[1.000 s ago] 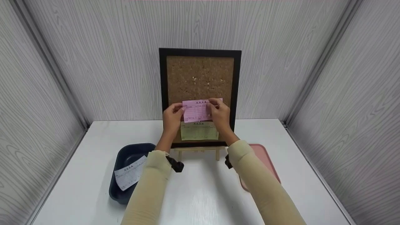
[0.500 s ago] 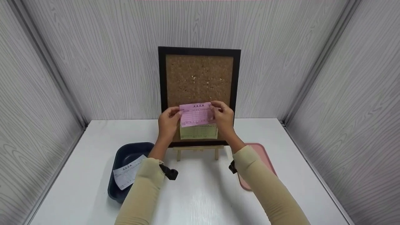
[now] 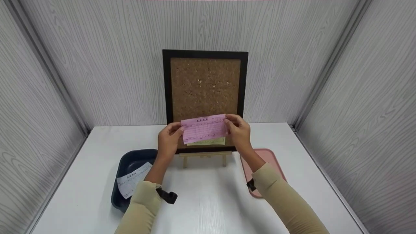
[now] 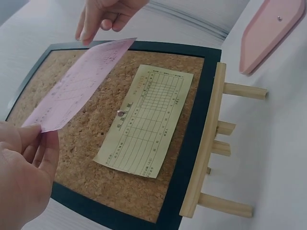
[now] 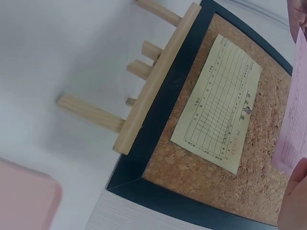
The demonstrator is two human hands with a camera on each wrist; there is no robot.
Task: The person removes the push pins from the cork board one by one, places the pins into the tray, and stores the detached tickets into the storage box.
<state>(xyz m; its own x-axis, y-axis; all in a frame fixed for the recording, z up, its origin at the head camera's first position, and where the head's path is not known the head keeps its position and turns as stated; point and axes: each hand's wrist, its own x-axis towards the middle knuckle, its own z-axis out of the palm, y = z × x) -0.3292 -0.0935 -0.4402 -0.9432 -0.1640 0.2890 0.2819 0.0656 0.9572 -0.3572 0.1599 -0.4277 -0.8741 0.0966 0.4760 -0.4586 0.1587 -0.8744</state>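
A pink printed receipt slip (image 3: 204, 130) is stretched between both hands in front of the framed cork board (image 3: 205, 87). My left hand (image 3: 168, 139) pinches its left edge between thumb and fingers. At the opposite edge, my right hand (image 3: 240, 134) pinches it near the upper corner. Behind it a yellow receipt slip (image 4: 148, 120) hangs low on the cork, fixed by a push pin (image 4: 121, 113) near its top edge. In the head view the pink slip covers most of the yellow one. Both wrist views show a gap between the pink slip and the board.
A small wooden easel (image 3: 204, 154) supports the board on the white table (image 3: 208, 201). To the left, a dark blue bin (image 3: 125, 159) contains a white receipt slip (image 3: 133, 180). A pink tray (image 3: 269, 159) lies at the right, partly under the right forearm, with a small pin-like item (image 4: 279, 18) on it.
Both hands have brought the pink slip lower and slightly left, back toward the body. It now overlaps more of the yellow slip in the head view.
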